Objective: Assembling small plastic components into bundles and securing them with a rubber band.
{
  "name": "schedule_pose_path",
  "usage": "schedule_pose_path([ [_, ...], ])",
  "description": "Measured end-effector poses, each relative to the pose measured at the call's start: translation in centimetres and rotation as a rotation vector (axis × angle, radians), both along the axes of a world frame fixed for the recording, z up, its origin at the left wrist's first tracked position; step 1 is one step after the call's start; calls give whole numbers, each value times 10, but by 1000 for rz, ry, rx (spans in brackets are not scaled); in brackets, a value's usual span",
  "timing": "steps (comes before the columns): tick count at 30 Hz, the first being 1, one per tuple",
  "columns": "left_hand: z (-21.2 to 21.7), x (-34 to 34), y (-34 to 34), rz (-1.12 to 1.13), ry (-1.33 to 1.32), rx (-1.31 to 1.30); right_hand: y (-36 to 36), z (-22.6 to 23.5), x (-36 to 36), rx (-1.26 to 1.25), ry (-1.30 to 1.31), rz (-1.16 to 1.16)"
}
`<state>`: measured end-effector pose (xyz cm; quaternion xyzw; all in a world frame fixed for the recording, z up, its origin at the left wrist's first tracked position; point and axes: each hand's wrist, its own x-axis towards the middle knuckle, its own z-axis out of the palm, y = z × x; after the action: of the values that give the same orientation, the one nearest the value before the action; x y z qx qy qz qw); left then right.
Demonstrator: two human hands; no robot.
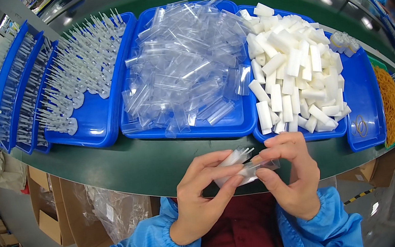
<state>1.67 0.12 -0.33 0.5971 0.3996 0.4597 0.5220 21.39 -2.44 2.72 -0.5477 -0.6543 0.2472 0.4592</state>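
Left hand (207,190) and right hand (289,171) are pinching a clear, thin-walled plastic sleeve (250,171) between them, near the dark-green worktop's (162,161) edge (probably light, slippery, easily creased; best held by its ends)

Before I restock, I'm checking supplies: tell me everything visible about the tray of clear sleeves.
The shallow blue tray, seemingly plastic, has rounded corners and a rim. It sits upright on the green table, left of the tray of white pieces. Glossy clear sleeves are heaped in it, some overhanging the rim; bare bottom shows at front right. Neither left hand nor right hand touches it.
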Motion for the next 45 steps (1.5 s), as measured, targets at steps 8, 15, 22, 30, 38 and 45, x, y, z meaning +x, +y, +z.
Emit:
schedule_pose_path([
  [8, 3, -1, -2, -99, 16, 55, -4, 2, -13, -53, 124, -130],
  [15, 3, -2, -6, -164, -15, -7, 3, 14, -8, 83, -382, -103],
  [22, 12, 3, -11, -339, -29, -7, 1, 8, -21, 140, -721, -166],
  [30, 15, -1, 1, -449, -399, -574, 2, 17, -1, 115, -497, 81],
  [38, 11, 7, 12, -656, -378, -819, -6, 16, 1, 20, -322, 106],
  [45, 6, 17, 11, -820, -431, -1040, -22, 10, 17, 160, -452, 123],
])
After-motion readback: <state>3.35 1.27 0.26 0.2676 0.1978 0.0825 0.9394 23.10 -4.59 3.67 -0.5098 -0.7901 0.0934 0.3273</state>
